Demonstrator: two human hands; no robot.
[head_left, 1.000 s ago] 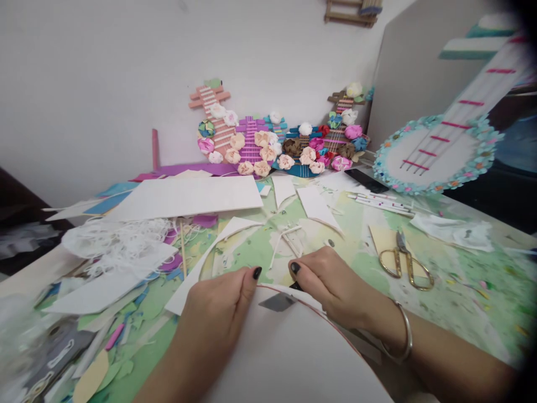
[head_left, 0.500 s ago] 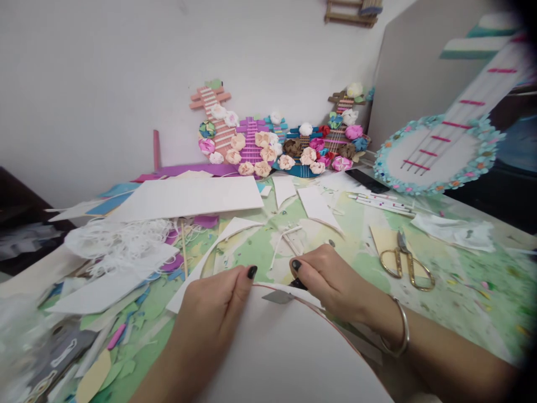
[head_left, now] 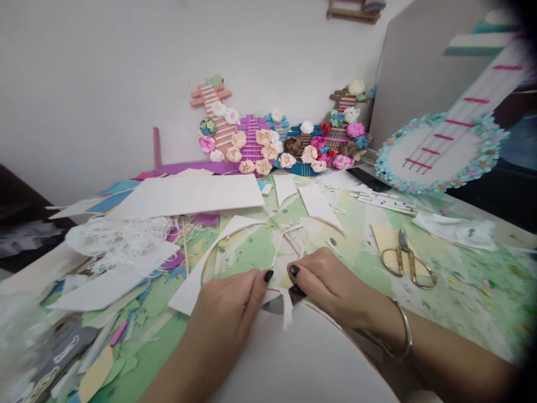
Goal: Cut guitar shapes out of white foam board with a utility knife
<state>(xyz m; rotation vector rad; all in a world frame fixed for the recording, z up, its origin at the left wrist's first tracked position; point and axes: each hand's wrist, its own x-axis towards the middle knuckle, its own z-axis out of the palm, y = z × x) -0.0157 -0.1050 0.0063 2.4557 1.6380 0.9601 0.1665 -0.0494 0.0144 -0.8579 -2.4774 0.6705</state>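
A white board (head_left: 310,358) with a thin red-brown line along its curved edge lies in front of me. My left hand (head_left: 229,319) is closed over its far left edge, thumb on top. In my closed right hand (head_left: 329,288) is a black-handled knife, most of its handle hidden by my fingers. Its grey blade (head_left: 273,305) points left at the board's far edge, close to my left thumb. Over the blade hangs a narrow white strip (head_left: 287,310), curled toward me.
Gold-handled scissors (head_left: 405,260) lie at right on yellowish paper. White offcuts (head_left: 321,207) and a large white sheet (head_left: 188,196) are beyond my hands. Tangled white string (head_left: 121,243) and paper scraps sit left. Flower-decorated model instruments (head_left: 251,145) stand along the wall; a blue-rimmed one (head_left: 440,154) leans right.
My left hand has moved right along the board's edge, nearer the right hand. A white strip now curls up over the knife blade, which lay bare on top of the board before.
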